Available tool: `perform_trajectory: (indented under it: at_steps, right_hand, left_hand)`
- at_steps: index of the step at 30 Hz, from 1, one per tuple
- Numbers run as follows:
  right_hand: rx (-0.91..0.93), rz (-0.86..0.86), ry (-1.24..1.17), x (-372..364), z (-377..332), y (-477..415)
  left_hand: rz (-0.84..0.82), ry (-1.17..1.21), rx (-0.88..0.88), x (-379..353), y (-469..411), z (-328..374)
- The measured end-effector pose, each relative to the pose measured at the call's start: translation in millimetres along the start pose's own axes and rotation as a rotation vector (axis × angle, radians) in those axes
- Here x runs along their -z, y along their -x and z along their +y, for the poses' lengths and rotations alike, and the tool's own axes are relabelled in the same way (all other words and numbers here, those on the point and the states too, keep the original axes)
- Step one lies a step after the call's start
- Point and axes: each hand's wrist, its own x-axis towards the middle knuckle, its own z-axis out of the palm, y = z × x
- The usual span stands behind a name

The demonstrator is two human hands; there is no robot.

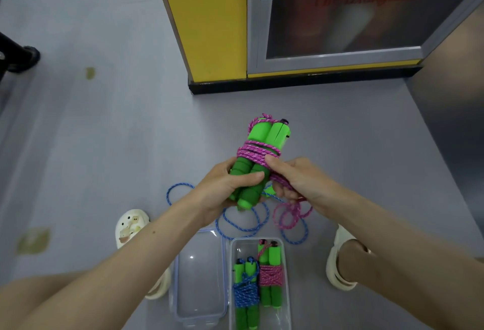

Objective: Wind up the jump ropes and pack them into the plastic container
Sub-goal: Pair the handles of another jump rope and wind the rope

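**On the grey floor [104, 133], a pink rope half wound above the open box**

Ahead of the hands the floor runs bare to the black plinth [288, 82] of a yellow cabinet [209, 28], whose corner stands well apart from them. Wider room lies to the left, up to a dark object [18, 54] at the frame's edge. A pale sandal [131, 227] sits on the left and another on the right.

The left hand [227, 188] curls round the foam ends of two green handles [264, 135], held side by side and tilted away. The right hand [301, 180] pinches the pink rope [258, 152] where its turns circle the handles, thumb on the coils. The slack hangs in loops below that hand. A loose blue rope [243, 224] lies looped on the floor under both hands.

Nearest the person stands the clear plastic container [287, 290], open, with its lid [201, 277] lying just beside it on the left. Inside are two bundles side by side: a blue-wound bundle [246, 294] on the left and a pink-wound bundle [269, 274] on the right.

Red lettering shows on the cabinet's glass door [366, 15], too blurred to read.
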Motion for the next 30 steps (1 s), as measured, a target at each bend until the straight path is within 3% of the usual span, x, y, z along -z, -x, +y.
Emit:
perform_trajectory:
  at_steps: [8,14,19,22,26,30]
  right_hand:
    - [-0.088,-0.056,0.137,8.8,13.9,-8.2]
    - [-0.072,-0.064,0.166,5.2,17.0,-10.1]
    - [-0.006,-0.057,0.226,1.2,16.6,-9.9]
    - [0.011,-0.085,0.252,-2.6,17.5,-11.2]
    - [-0.01,-0.085,0.201,-5.4,19.3,-12.5]
    - [-0.036,-0.128,0.168,-3.9,16.4,-9.7]
  left_hand:
    - [0.283,-0.326,-0.164,0.1,-4.4,-1.0]
    - [0.408,-0.782,-0.343,3.4,-5.9,-8.9]
    - [0.449,-0.856,-0.385,0.2,-1.4,-15.1]
    - [0.399,-0.942,-0.406,-1.1,-0.1,-17.1]
    - [0.159,-0.927,-0.385,1.3,0.4,-20.3]
    - [0.118,-0.908,-0.398,3.3,-1.6,-30.5]
